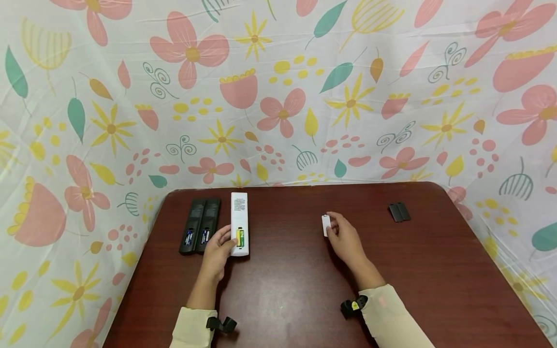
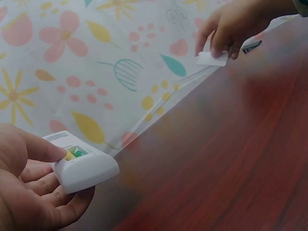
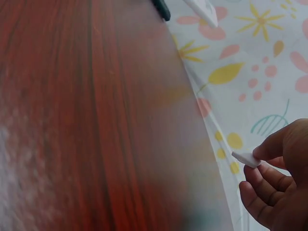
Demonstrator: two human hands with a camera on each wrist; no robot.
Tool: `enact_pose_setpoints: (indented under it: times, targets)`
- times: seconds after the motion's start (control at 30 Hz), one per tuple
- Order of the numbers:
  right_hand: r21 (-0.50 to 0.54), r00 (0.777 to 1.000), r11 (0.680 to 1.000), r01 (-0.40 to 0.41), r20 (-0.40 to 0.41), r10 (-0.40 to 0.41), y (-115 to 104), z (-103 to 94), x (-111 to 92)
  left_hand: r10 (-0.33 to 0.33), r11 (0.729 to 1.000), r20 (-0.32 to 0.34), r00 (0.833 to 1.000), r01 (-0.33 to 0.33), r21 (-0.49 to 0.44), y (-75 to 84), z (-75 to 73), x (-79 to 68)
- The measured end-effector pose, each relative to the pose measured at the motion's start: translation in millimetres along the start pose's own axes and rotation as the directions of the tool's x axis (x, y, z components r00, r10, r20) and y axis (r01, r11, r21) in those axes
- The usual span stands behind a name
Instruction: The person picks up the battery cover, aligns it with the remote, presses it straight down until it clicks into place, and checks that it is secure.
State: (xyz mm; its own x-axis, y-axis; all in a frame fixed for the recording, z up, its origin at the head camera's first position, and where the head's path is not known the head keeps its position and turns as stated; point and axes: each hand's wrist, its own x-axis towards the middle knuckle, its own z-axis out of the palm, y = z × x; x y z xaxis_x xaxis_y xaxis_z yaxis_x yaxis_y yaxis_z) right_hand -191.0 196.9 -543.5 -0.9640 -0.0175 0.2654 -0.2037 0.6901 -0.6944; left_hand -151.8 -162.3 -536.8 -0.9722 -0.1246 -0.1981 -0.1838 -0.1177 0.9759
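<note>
My left hand [image 1: 215, 256] grips a white remote control [image 1: 240, 212] by its left side, back facing up. Green and yellow batteries [image 1: 241, 238] show in its uncovered compartment, with the thumb at their edge. In the left wrist view the fingers curl under the remote [image 2: 91, 174]. Farther right, my right hand [image 1: 349, 245] pinches a small white battery cover [image 1: 325, 226] between thumb and fingers. The right wrist view shows this cover [image 3: 245, 158] from its thin edge, apart from the remote.
Two black remotes [image 1: 195, 220] lie side by side just left of the white one, with blue batteries in their uncovered compartments. Two small black covers [image 1: 399, 212] lie at the right of the brown table [image 1: 287, 290]. A floral cloth [image 1: 283, 159] stands along the table's back edge.
</note>
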Motion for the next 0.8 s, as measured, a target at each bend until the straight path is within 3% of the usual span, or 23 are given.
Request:
enact_pose_setpoints:
  times: [0.8]
  targets:
    - [0.128, 0.997, 0.991, 0.044, 0.061, -0.052, -41, 15.6, -4, -0.015, 0.99, 0.117, 0.993, 0.031, -0.137, -10.6, 31.2, -2.4]
